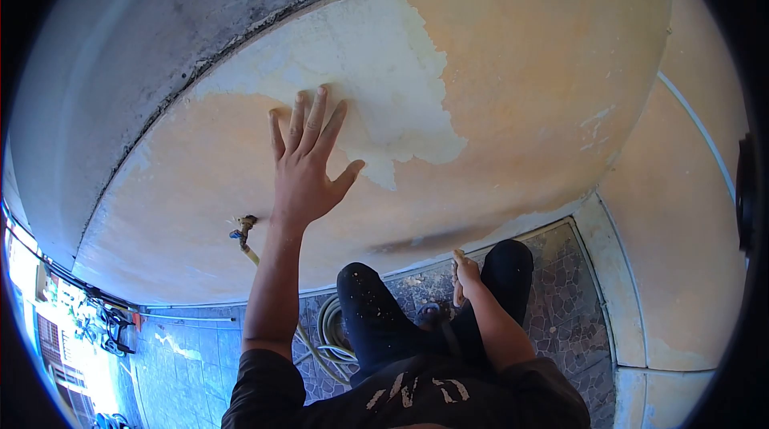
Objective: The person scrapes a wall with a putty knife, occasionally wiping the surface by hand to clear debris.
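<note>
My left hand (308,161) lies flat against the wall (513,108), fingers spread, at the border between orange paint and a pale bare patch (384,68). Dust or dirt shows on its fingertips. My right hand (465,273) is low beside my right knee, seen edge-on; its fingers point down and are partly hidden, and whether it holds anything cannot be made out. The pale patch has ragged, peeled edges.
A tap (244,229) with a hose attached sticks out of the wall left of my left forearm. The coiled hose (330,333) lies on the tiled floor (561,301) by my knee. A grey ledge (160,44) overhangs at the upper left.
</note>
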### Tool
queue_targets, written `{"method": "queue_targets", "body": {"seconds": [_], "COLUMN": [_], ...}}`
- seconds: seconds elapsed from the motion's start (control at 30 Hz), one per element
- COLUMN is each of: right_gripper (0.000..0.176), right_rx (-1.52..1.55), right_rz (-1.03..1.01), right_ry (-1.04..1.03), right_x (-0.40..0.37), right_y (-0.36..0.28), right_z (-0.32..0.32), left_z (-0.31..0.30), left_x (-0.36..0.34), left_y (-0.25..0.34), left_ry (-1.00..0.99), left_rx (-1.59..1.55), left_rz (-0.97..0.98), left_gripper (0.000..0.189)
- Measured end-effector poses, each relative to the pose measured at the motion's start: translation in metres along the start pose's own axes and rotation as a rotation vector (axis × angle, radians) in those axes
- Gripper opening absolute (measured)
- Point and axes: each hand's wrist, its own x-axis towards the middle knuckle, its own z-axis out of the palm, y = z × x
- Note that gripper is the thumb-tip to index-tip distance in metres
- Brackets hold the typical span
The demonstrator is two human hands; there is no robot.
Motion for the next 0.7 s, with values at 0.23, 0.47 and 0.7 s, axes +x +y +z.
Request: {"method": "queue_targets", "body": {"seconds": [0.23,0.47,0.7], "right_gripper": [0.046,0.043,0.043], "right_rx": [-0.101,-0.265,-0.332], "right_rz": [-0.061,-0.083,-0.086], "right_ry": [0.031,0.041,0.088], "right_x": [-0.001,0.003,0.015], "right_y": [0.005,0.007,0.019], "right_z": [-0.001,-0.003,-0.011], "left_z": [-0.028,-0.044,-0.043], "left_x": [0.023,0.03,0.034], "left_y": [-0.066,-0.098,-0.089], "left_ry": [0.453,0.54,0.679], "left_rx": [-0.039,0.139,0.018], "left_rz": [-0.061,-0.133,-0.203], "left_gripper": [0.078,0.066,0.053]}}
